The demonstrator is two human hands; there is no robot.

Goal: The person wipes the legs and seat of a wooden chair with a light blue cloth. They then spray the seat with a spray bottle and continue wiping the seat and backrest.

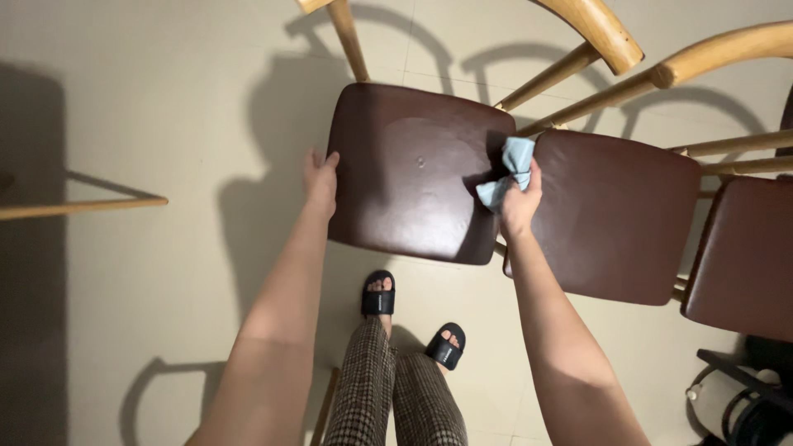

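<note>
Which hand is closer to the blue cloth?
The right hand. It is holding the blue cloth at the right edge of the brown chair seat. The left hand is apart from the cloth, gripping the seat's left edge.

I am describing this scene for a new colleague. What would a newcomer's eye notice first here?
First, the light blue cloth bunched in the right hand at the right edge of the dark brown chair seat in the centre. The left hand grips that seat's left edge. Two more brown seats stand in a row to the right.
</note>
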